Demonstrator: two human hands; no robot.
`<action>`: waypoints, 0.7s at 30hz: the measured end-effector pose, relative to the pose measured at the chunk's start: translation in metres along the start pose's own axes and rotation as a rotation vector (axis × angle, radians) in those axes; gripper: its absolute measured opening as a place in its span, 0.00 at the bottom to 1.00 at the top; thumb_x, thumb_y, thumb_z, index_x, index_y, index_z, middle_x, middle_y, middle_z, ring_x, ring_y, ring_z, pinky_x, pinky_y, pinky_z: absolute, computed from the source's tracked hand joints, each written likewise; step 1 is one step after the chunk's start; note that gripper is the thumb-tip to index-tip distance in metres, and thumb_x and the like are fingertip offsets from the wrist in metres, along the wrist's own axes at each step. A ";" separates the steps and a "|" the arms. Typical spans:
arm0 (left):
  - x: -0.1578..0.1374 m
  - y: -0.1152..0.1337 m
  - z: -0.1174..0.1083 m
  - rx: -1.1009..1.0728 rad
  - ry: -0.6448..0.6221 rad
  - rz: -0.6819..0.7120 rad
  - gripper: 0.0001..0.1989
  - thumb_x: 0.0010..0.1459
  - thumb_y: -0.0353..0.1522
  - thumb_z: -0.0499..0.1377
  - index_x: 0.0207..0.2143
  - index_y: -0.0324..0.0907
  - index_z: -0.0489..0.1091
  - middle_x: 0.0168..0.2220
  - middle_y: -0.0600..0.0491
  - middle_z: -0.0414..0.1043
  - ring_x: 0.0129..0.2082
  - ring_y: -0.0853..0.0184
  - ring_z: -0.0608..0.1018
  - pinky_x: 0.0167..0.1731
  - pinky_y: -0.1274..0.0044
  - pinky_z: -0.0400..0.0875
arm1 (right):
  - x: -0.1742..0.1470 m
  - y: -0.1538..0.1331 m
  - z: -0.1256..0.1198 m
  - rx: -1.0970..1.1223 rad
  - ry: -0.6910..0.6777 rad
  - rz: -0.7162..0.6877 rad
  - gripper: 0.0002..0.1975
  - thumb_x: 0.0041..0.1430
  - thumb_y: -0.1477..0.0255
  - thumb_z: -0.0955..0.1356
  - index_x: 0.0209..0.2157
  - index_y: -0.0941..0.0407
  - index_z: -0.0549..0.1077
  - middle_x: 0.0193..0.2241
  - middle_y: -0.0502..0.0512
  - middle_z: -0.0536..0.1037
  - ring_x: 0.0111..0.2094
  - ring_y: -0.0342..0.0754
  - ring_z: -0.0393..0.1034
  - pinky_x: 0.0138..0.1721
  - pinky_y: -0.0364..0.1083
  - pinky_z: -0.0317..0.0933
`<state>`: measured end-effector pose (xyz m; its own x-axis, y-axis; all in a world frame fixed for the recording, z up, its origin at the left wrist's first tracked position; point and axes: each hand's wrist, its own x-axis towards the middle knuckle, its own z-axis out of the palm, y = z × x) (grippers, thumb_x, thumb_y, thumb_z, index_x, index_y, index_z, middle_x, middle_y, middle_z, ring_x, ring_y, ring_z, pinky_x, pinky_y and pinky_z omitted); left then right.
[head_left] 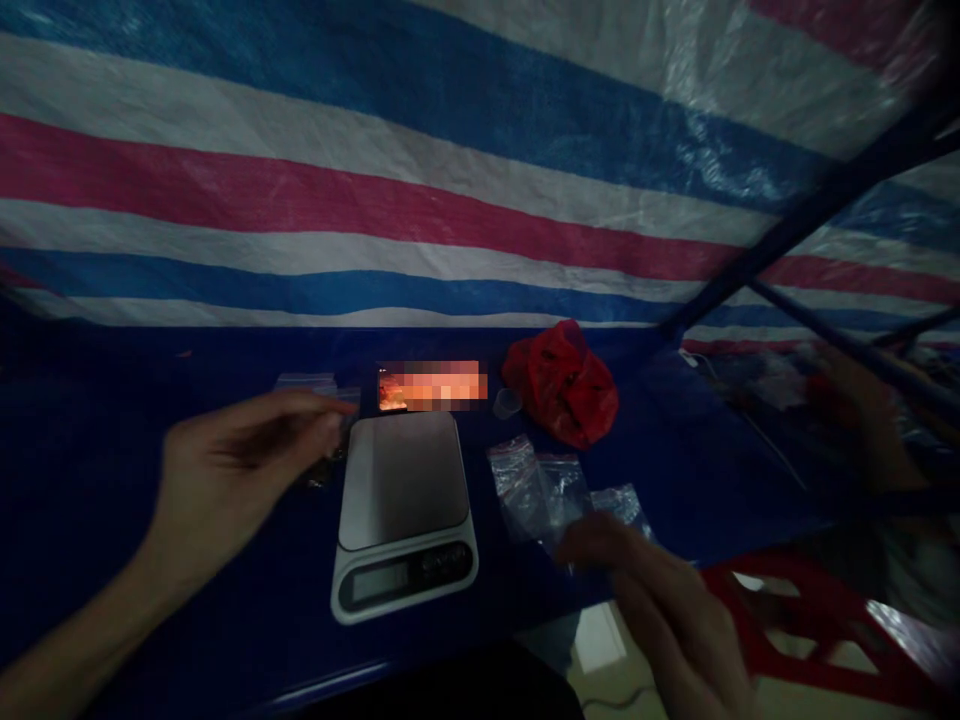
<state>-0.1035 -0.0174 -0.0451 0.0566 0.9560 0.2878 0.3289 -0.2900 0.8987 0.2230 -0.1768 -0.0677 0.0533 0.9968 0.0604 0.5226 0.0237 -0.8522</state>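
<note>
A white digital scale (405, 490) with a bare metal plate sits on the blue surface between my hands. My left hand (240, 450) is at its left edge, thumb and fingertips pinched together; what they hold, if anything, I cannot make out. Small clear zip bags (306, 381), partly covered by that hand, lie behind it, with something dark in or near them. On the scale's right, empty-looking clear zip bags (536, 490) overlap one another. My right hand (660, 600) is over their near edge, fingers bent and blurred, so contact with a bag is unclear.
Behind the scale lies a lit phone (431, 386). Beside it are a small clear cup (507, 403) and a crumpled red plastic bag (562, 385). A blue metal frame (780, 220) rises at right, near another person's arm (877, 420). A red crate or stool (810, 620) stands lower right.
</note>
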 end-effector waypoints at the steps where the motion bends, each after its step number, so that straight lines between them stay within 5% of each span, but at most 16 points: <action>1: 0.008 -0.007 -0.009 0.029 0.060 -0.028 0.04 0.54 0.31 0.70 0.34 0.46 0.83 0.31 0.58 0.83 0.27 0.71 0.80 0.28 0.81 0.75 | -0.007 0.011 -0.015 -0.170 0.140 -0.001 0.15 0.71 0.60 0.63 0.50 0.45 0.80 0.51 0.58 0.81 0.53 0.58 0.76 0.49 0.55 0.74; 3: 0.022 -0.022 -0.024 0.086 0.156 -0.047 0.04 0.51 0.30 0.72 0.30 0.45 0.81 0.28 0.60 0.81 0.25 0.74 0.77 0.26 0.83 0.72 | -0.015 0.038 -0.031 -0.387 0.263 0.052 0.17 0.72 0.61 0.63 0.57 0.42 0.75 0.56 0.57 0.78 0.57 0.60 0.75 0.56 0.60 0.72; 6: 0.040 -0.039 -0.031 0.066 0.198 -0.003 0.14 0.53 0.27 0.69 0.19 0.41 0.71 0.18 0.62 0.71 0.20 0.74 0.74 0.25 0.81 0.69 | -0.019 0.076 -0.025 -0.544 0.174 0.018 0.26 0.73 0.63 0.62 0.70 0.41 0.62 0.67 0.55 0.69 0.68 0.60 0.64 0.65 0.66 0.64; 11: 0.051 -0.051 -0.029 0.034 0.231 -0.025 0.08 0.55 0.25 0.66 0.25 0.42 0.72 0.20 0.62 0.73 0.21 0.72 0.76 0.28 0.79 0.71 | -0.007 0.089 0.002 -0.579 0.052 -0.034 0.34 0.74 0.66 0.60 0.76 0.45 0.44 0.75 0.56 0.54 0.75 0.58 0.49 0.72 0.65 0.54; 15: 0.046 -0.060 -0.037 0.155 0.285 -0.002 0.03 0.59 0.29 0.64 0.36 0.43 0.73 0.28 0.60 0.76 0.30 0.69 0.80 0.38 0.76 0.76 | 0.025 0.068 -0.005 -0.452 0.108 -0.078 0.27 0.75 0.68 0.59 0.72 0.47 0.60 0.71 0.57 0.63 0.71 0.55 0.59 0.70 0.61 0.59; 19: 0.044 -0.073 -0.047 0.355 0.289 0.144 0.08 0.61 0.31 0.63 0.43 0.45 0.71 0.39 0.57 0.75 0.39 0.64 0.80 0.48 0.69 0.77 | 0.087 0.048 -0.029 -0.485 0.284 -0.285 0.16 0.74 0.71 0.60 0.48 0.53 0.79 0.56 0.62 0.76 0.58 0.54 0.73 0.58 0.53 0.70; 21: 0.044 -0.077 -0.050 0.504 0.247 0.233 0.09 0.62 0.31 0.61 0.46 0.46 0.69 0.41 0.55 0.74 0.41 0.62 0.79 0.50 0.67 0.76 | 0.125 0.040 -0.040 -0.677 0.150 -0.264 0.16 0.73 0.74 0.60 0.48 0.55 0.78 0.56 0.63 0.77 0.57 0.52 0.74 0.58 0.50 0.69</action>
<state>-0.1739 0.0443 -0.0849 -0.0195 0.8137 0.5809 0.7434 -0.3767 0.5527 0.2846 -0.0543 -0.0729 -0.0561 0.9421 0.3306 0.9418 0.1599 -0.2958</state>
